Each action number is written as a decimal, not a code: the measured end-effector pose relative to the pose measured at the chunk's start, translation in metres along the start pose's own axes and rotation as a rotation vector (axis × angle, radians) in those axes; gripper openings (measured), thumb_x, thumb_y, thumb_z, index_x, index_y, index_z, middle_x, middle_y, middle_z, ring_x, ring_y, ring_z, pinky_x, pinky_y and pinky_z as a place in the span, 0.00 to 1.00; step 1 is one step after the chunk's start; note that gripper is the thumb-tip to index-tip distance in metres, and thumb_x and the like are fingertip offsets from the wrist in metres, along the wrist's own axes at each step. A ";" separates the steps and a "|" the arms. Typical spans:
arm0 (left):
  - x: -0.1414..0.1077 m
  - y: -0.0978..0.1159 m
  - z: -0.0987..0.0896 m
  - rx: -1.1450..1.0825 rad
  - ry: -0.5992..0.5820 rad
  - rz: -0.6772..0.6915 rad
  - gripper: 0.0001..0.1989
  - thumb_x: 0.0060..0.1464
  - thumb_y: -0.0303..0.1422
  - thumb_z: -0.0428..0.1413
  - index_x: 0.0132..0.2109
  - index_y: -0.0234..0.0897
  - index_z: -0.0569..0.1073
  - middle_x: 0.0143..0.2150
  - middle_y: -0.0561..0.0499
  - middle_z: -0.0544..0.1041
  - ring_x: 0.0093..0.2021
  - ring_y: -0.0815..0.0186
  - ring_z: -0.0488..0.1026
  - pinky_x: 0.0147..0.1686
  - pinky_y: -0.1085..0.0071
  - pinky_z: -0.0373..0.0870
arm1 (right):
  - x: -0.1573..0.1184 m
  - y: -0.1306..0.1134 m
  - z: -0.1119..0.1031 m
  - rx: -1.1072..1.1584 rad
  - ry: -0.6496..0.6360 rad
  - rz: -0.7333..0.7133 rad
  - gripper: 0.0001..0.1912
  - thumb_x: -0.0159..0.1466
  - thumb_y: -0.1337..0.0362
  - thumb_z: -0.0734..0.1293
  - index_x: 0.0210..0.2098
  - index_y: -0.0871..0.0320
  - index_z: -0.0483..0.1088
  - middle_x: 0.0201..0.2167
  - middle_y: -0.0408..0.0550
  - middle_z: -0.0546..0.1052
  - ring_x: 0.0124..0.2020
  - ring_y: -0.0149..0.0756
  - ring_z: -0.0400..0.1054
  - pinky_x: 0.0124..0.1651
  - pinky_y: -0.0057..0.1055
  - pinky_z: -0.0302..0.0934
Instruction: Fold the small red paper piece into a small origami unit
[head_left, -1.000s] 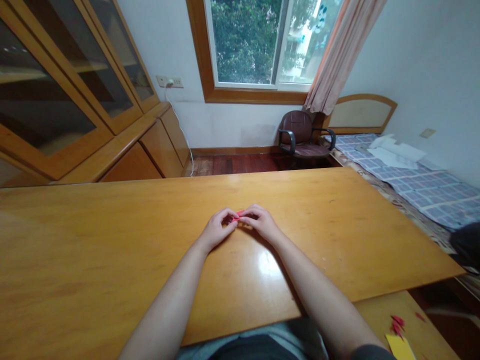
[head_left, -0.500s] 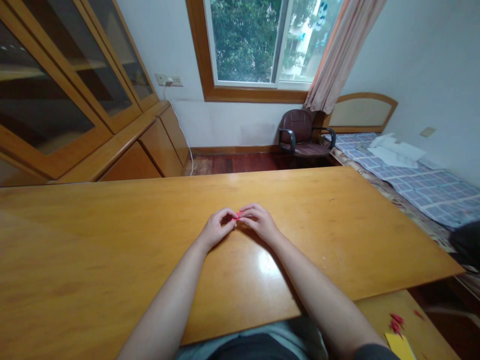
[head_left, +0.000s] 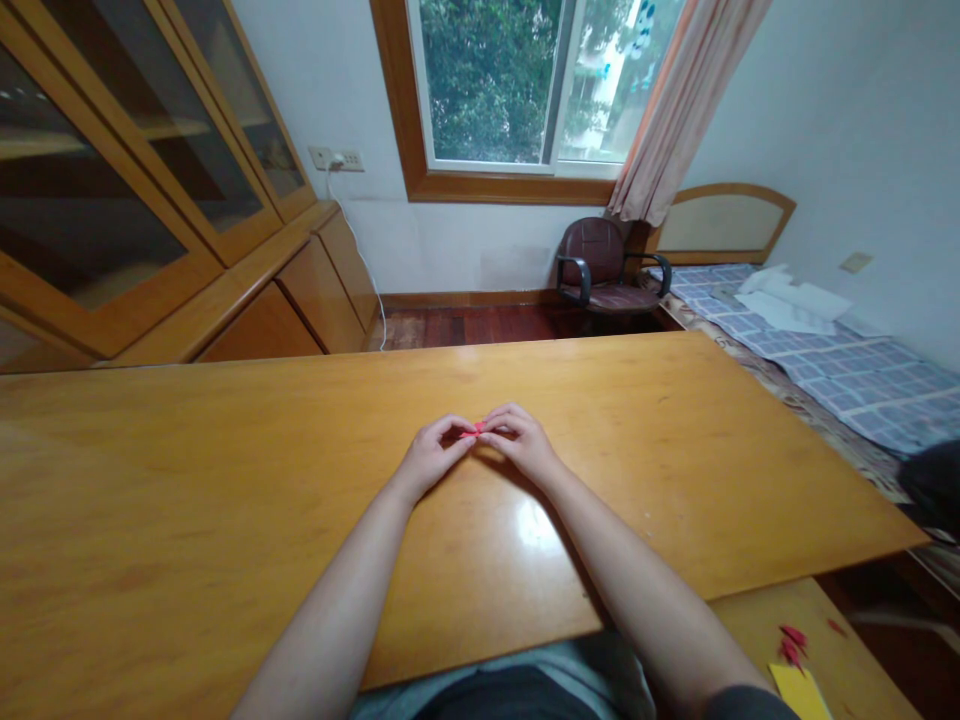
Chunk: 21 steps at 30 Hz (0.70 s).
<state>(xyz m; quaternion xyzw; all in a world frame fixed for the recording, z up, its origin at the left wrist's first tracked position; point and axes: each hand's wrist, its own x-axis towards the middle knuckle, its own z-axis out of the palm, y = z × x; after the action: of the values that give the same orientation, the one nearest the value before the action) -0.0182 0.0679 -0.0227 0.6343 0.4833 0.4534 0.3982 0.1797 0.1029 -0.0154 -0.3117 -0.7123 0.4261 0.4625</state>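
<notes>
A small red piece (head_left: 475,431), perhaps folded paper, is pinched between the fingertips of both hands over the middle of the wooden table (head_left: 225,500). My left hand (head_left: 439,452) holds its left side, thumb and fingers closed on it. From the right, my right hand (head_left: 520,440) grips the other side with thumb and index finger. The fingertips of the two hands nearly meet, and they hide part of the piece.
Lower right, a lower surface (head_left: 757,615) bears small red pieces (head_left: 793,645) and a yellow sheet (head_left: 799,692). Beyond the table are a chair (head_left: 592,255), a bed (head_left: 840,370) and a glass-door cabinet (head_left: 247,240) on the left.
The fingers have shifted slightly around the red piece, and a little more of it shows between them. Both arms stay almost where they were.
</notes>
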 end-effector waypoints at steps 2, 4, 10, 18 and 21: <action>0.000 0.000 0.000 0.005 -0.003 -0.002 0.12 0.56 0.40 0.61 0.42 0.37 0.76 0.41 0.47 0.80 0.43 0.62 0.77 0.47 0.65 0.73 | 0.000 0.001 0.000 0.012 -0.001 0.002 0.11 0.60 0.55 0.73 0.34 0.55 0.79 0.37 0.50 0.75 0.42 0.37 0.72 0.48 0.36 0.68; 0.000 0.000 0.000 0.015 -0.005 -0.005 0.12 0.56 0.40 0.61 0.42 0.37 0.76 0.41 0.47 0.80 0.42 0.62 0.77 0.46 0.65 0.73 | 0.000 0.001 0.000 0.018 -0.001 0.003 0.10 0.60 0.55 0.73 0.33 0.56 0.79 0.37 0.50 0.75 0.42 0.37 0.72 0.49 0.36 0.67; 0.001 -0.002 0.001 0.021 -0.002 -0.006 0.12 0.55 0.40 0.61 0.42 0.37 0.76 0.40 0.48 0.80 0.42 0.63 0.77 0.46 0.66 0.73 | 0.001 -0.003 0.000 0.021 0.001 0.018 0.12 0.60 0.54 0.73 0.33 0.56 0.79 0.36 0.50 0.75 0.41 0.36 0.72 0.48 0.36 0.67; 0.001 -0.001 0.000 0.038 -0.006 0.001 0.10 0.55 0.38 0.60 0.41 0.37 0.77 0.40 0.47 0.80 0.41 0.63 0.77 0.45 0.67 0.73 | 0.000 0.000 0.001 -0.021 -0.002 -0.006 0.10 0.61 0.55 0.72 0.34 0.55 0.79 0.37 0.50 0.75 0.42 0.36 0.72 0.48 0.36 0.67; 0.001 -0.001 0.001 0.035 -0.003 0.012 0.10 0.55 0.38 0.61 0.42 0.37 0.76 0.41 0.47 0.80 0.42 0.62 0.77 0.46 0.66 0.73 | 0.000 -0.001 0.001 -0.040 -0.001 -0.025 0.10 0.62 0.55 0.71 0.35 0.55 0.79 0.38 0.50 0.75 0.43 0.37 0.71 0.48 0.36 0.67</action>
<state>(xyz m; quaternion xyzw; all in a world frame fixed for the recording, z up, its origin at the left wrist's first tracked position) -0.0177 0.0691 -0.0236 0.6447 0.4868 0.4465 0.3848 0.1790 0.1018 -0.0148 -0.3116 -0.7250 0.4060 0.4610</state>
